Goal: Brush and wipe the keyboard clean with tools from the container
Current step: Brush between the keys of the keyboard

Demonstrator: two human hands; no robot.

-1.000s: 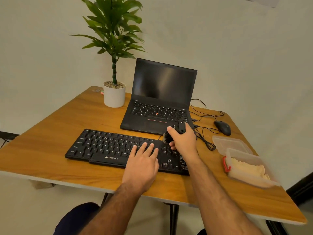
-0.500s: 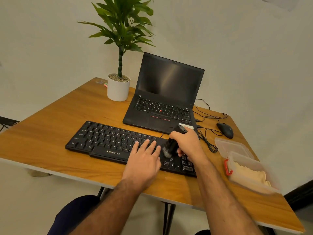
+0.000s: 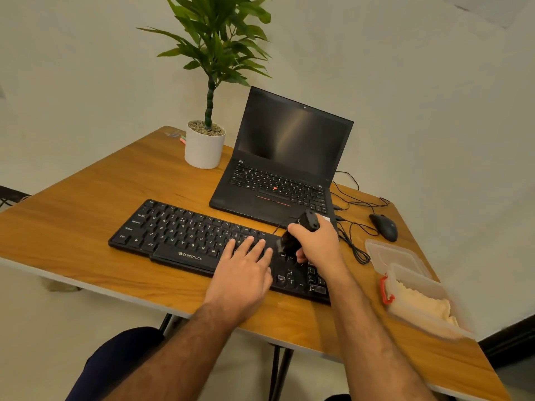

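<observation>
Right hand (image 3: 317, 244) is wrapped round a small black brush (image 3: 301, 231), bristles down on the keyboard (image 3: 185, 235) approx at the nav-key block; left hand (image 3: 241, 273) lies flat w/ fingers spread on the keys just beside it, pinning the board to the worktop (image 3: 86, 215). Risks imo: crumbs get flicked under the left palm, or onto the laptop (image 3: 283, 175) right behind the brush hand; the thin cable (image 3: 351, 241) just past that hand could snag. Container (image 3: 425, 299) w/ the cloth (image 3: 422, 302) sits off to the right hand's outer side; wipe not started.
</observation>
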